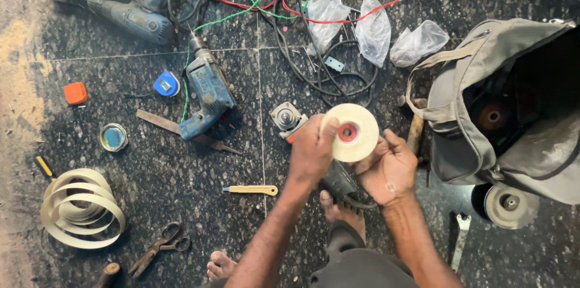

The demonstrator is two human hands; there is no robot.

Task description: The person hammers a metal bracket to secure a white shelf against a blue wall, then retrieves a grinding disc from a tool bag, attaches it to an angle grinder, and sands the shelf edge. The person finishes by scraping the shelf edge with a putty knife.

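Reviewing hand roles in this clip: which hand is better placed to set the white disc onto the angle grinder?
Probably the left hand. Its fingers pinch the rim of the white buffing disc from above, right over the angle grinder head on the floor. The right hand only supports the disc's lower edge from beneath.

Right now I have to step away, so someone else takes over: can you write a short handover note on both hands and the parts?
Left hand: grips the cream buffing wheel at its left edge.
Right hand: open, palm up, supports the wheel from beneath.
Angle grinder: lies on the floor beneath the hands, spindle bare.
Done: wheel is in hand.
Left: wheel not yet on the spindle. A spanner lies at right, near the tool bag.
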